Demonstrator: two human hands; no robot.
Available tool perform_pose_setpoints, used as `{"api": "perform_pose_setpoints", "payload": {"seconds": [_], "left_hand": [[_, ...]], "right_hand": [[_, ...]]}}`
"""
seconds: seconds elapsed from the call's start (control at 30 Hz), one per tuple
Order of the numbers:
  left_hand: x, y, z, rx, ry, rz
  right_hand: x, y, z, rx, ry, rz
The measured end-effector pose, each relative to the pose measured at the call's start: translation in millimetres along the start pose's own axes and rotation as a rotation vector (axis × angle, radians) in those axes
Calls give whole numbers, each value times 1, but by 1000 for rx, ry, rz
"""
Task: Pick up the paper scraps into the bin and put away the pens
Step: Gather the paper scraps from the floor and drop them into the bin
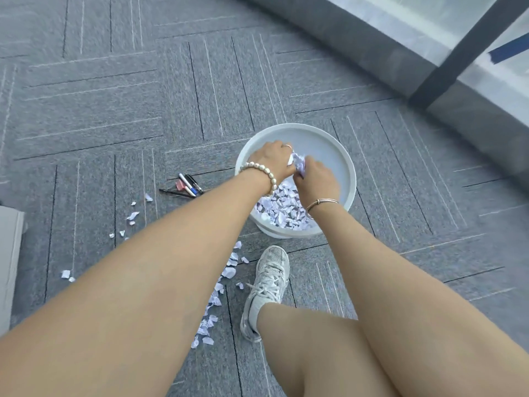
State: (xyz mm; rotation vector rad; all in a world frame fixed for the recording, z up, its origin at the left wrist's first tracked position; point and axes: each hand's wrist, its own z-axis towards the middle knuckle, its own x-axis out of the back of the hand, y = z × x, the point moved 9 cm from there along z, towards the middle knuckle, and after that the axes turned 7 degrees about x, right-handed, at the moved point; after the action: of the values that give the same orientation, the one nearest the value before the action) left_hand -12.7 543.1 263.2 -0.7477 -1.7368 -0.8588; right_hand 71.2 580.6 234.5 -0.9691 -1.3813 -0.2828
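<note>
Both hands over the white bin: left hand and right hand with fingers clamped on one wad of paper. Bin already holds scraps; loose scraps dot the near carpet, pens lie just left of the bin.

smooth matt plastic bin; crumpled paper scraps; coarse carpet.

Soft even daylight, faint shadows; motion blur on far carpet, wide-angle bending at edges; centre sharp.
</note>
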Motion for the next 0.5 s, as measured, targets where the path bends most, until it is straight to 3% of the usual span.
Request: {"api": "perform_pose_setpoints", "payload": {"seconds": [0.23, 0.4, 0.5], "left_hand": [[-22, -9, 4, -2, 14, 92], [-35, -14, -2, 19, -48, 167], [-36, -14, -7, 8, -63, 184]], "right_hand": [[-7, 16, -6, -22, -41, -196], [-20, 27, -12, -73, -167, -192], [-19, 23, -12, -58, -157, -197]]}}
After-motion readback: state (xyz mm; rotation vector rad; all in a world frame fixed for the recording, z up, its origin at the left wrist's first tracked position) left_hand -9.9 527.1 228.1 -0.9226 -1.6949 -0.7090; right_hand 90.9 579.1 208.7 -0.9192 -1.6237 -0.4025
